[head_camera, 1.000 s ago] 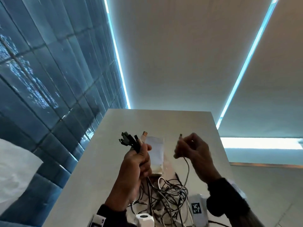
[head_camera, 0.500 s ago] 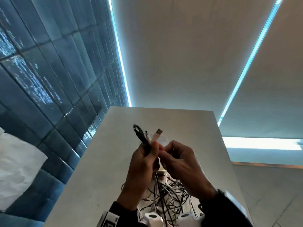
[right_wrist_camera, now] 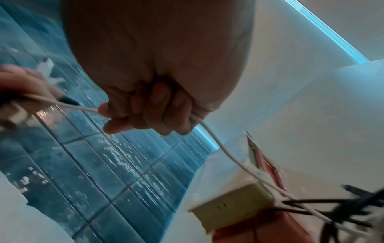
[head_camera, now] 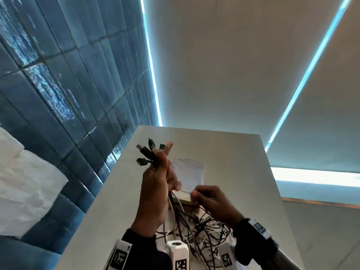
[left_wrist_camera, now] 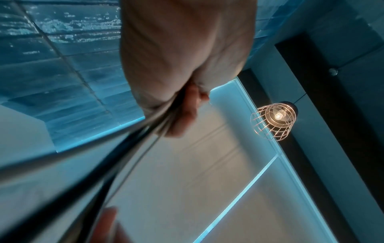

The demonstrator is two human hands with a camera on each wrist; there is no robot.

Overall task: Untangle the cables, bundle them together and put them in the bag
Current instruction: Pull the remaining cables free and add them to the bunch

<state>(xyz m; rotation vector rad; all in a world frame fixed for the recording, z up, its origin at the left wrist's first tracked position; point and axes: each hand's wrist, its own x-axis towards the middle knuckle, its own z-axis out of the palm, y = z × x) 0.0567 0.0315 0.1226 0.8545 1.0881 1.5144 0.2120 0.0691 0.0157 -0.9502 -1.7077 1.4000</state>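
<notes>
My left hand (head_camera: 157, 180) is raised above the table and grips a bunch of cable ends (head_camera: 153, 151), black and white plugs fanning out above the fist. The same cords (left_wrist_camera: 133, 144) run blurred out of the fist in the left wrist view. My right hand (head_camera: 206, 199) sits lower and to the right, pinching a white cable (right_wrist_camera: 218, 141) that stretches from the left fist. Below both hands a tangle of black and white cables (head_camera: 196, 228) lies on the table. A white bag (head_camera: 189, 172) lies flat behind the hands.
The light grey table (head_camera: 109, 201) runs away from me, with a blue tiled wall (head_camera: 68, 94) on its left. A cream and red box (right_wrist_camera: 234, 205) sits under the cables. A caged lamp (left_wrist_camera: 274, 120) hangs overhead.
My right hand left the plug ends in the left fist and slid down and right along the white cable. The left hand now holds one more plug.
</notes>
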